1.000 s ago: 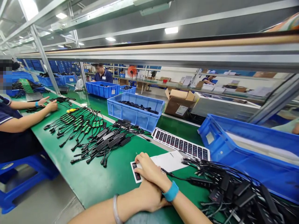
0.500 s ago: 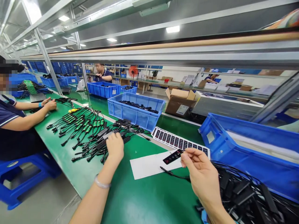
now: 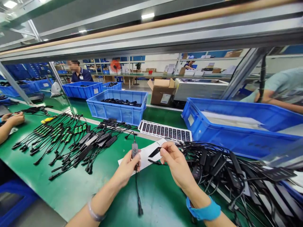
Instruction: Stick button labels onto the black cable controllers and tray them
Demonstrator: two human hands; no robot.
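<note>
the left hand (image 3: 129, 165) pinches a slim dark-grey plastic controller (image 3: 134, 150) between thumb and fingers, buttoned face up, its black cable trailing below toward the person. the right hand (image 3: 176, 160) nips one end of a small glossy black label strip (image 3: 154, 152) between thumb and forefinger. both things are over a plain white paper sheet (image 3: 145, 157) on the smooth green tabletop (image 3: 101, 195), apart from each other. a black cable end (image 3: 154, 162) juts in under the strip, between the hands. a tangled heap of black controllers and cables (image 3: 220, 170) crowds the right wrist. to the left lie a row of cabled controllers (image 3: 94, 142) and cabled green circuit boards (image 3: 56, 130). beyond the hands, a white-bordered sheet of black labels (image 3: 165, 130) sits between a translucent light-blue plastic bin (image 3: 115, 113) and a long deep-blue plastic bin (image 3: 236, 138).
</note>
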